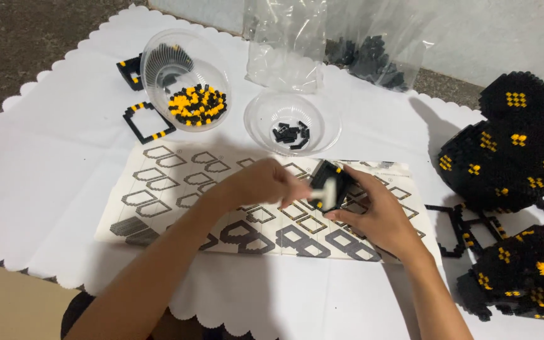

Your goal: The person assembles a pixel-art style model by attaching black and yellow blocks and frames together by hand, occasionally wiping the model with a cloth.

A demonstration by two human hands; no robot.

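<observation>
My right hand [373, 217] grips a small black brick frame [335, 179] with a yellow stud, tilted above the printed instruction sheet [158, 189]. My left hand [266, 184] is blurred beside it and pinches a small white tool [326, 192] that touches the frame's near edge. Both hands hover over the sheet's middle. Whether the tool is pressing a brick into the frame cannot be told.
A clear bowl [212, 69] of yellow and black bricks and a bowl [266, 123] of black bricks stand behind the sheet. Two brick frames [148, 123] lie far left. Plastic bags [322, 44] sit at the back. A large black and yellow brick model [511, 151] fills the right.
</observation>
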